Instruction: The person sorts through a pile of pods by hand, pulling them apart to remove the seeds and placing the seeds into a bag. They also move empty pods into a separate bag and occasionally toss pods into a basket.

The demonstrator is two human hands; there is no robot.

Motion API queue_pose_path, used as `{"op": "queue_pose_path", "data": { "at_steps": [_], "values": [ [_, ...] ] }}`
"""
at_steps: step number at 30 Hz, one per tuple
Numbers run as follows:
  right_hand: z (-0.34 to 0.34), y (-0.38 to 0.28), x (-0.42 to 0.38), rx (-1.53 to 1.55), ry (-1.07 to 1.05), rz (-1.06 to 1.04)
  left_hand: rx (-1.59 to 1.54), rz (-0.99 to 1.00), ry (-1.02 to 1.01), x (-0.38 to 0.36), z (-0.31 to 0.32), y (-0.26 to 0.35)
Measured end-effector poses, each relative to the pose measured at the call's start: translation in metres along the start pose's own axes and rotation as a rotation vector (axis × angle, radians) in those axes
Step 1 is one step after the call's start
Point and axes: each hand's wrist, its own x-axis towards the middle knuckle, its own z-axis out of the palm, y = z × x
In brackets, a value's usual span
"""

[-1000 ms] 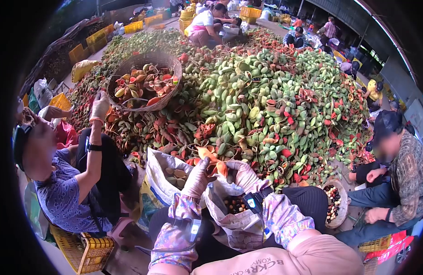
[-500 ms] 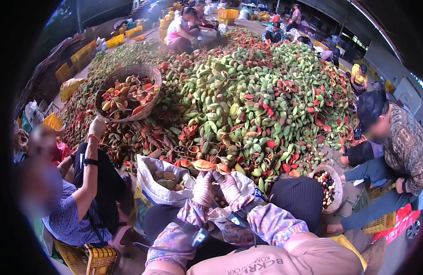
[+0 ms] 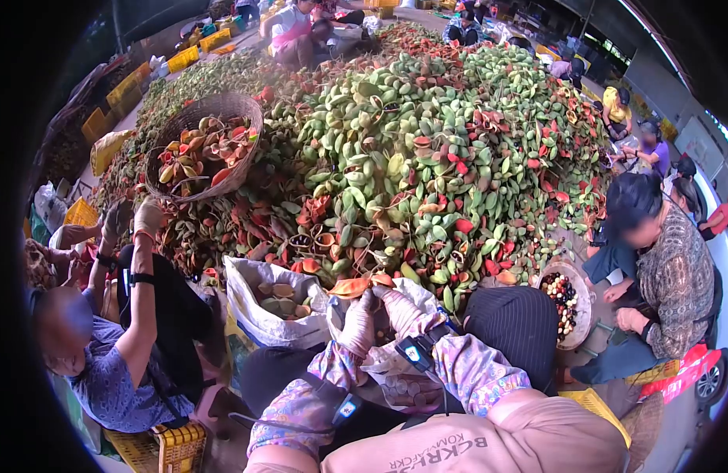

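An orange split seed pod (image 3: 350, 288) sticks out above the fingertips of my left hand (image 3: 357, 322), which is gloved and closed on it. My right hand (image 3: 402, 312), gloved too, pinches the pod's reddish end close beside the left. The fingers hide the pod's lower side. Just left of my hands stands an open white sack (image 3: 239, 296) with round, pale brownish pieces (image 3: 281, 303) inside. A second pale sack (image 3: 403, 386) lies between my knees, below my wrists.
A large heap of green and red pods (image 3: 403, 173) rises in front, with a wicker basket (image 3: 249, 162) of opened pods on it. At right is a round tray (image 3: 586, 303) of dark and pale seeds. People sit close on both sides on yellow crates (image 3: 182, 449).
My hands stay together at the pod. The person on the right now leans lower, hands drawn closer together. On the left, a second raised hand shows near the basket. The view has shifted slightly.
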Motion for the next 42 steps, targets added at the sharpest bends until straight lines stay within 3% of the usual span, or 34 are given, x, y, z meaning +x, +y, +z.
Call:
{"op": "queue_pose_path", "data": {
  "at_steps": [3,5,7,11,12,17,22,23,24,26,28,30,32,33,34,36,37,39,40,42],
  "values": [
    [0.002,0.020,0.006,0.401,0.113,-0.001,0.278,-0.164,0.077,-0.010,0.009,0.001],
    [0.004,0.027,0.010,0.692,0.164,-0.043,0.212,-0.191,0.086,0.002,0.003,-0.013],
    [-0.003,0.057,0.026,0.723,0.147,0.004,0.017,-0.212,0.075,-0.002,0.008,-0.009],
    [-0.008,0.144,0.079,0.726,0.084,0.078,-0.002,-0.106,-0.030,0.005,0.001,-0.006],
    [-0.005,0.137,0.074,0.699,0.092,0.072,-0.064,-0.176,-0.038,-0.001,0.012,0.005],
    [-0.010,0.121,0.052,0.290,0.071,0.052,0.023,-0.100,-0.019,0.005,0.009,0.000],
    [-0.038,0.161,0.079,-0.542,0.007,0.091,0.211,0.011,0.047,0.013,-0.007,0.001],
    [-0.010,0.048,0.023,-0.636,-0.035,0.330,0.217,0.076,0.080,0.014,-0.008,0.001],
    [-0.019,0.064,0.032,-0.507,-0.083,0.207,0.221,0.141,0.113,0.016,-0.007,0.003],
    [-0.032,0.069,0.041,-0.649,-0.121,0.010,0.226,0.120,0.122,0.009,0.000,0.018],
    [-0.036,0.067,0.049,-0.508,-0.137,-0.076,0.344,0.064,0.091,0.022,-0.011,0.021],
    [-0.030,0.050,0.039,-0.277,0.008,-0.263,0.229,0.021,0.058,0.033,-0.018,0.014],
    [-0.034,0.036,0.034,-0.412,-0.163,-0.217,0.384,0.080,0.067,0.042,-0.024,0.008],
    [-0.032,0.033,0.031,-0.454,-0.120,-0.187,0.419,0.153,0.063,0.040,-0.021,0.009],
    [-0.031,0.030,0.028,-0.495,-0.078,-0.155,0.341,0.103,0.015,0.034,-0.022,0.008],
    [-0.028,0.031,0.026,-0.445,-0.059,-0.133,0.543,0.026,-0.016,0.005,0.002,0.033],
    [-0.021,0.019,0.010,-0.532,0.047,-0.173,0.580,-0.069,-0.003,-0.008,0.014,0.042],
    [-0.018,0.012,0.001,-0.620,0.167,-0.216,0.604,0.006,-0.009,-0.007,0.016,0.035],
    [-0.021,0.017,0.004,-0.605,0.135,-0.202,0.638,0.009,-0.018,-0.009,0.016,0.032],
    [-0.027,0.026,0.011,-0.572,0.077,-0.167,0.917,0.202,-0.053,0.004,0.004,0.011]
  ]
}}
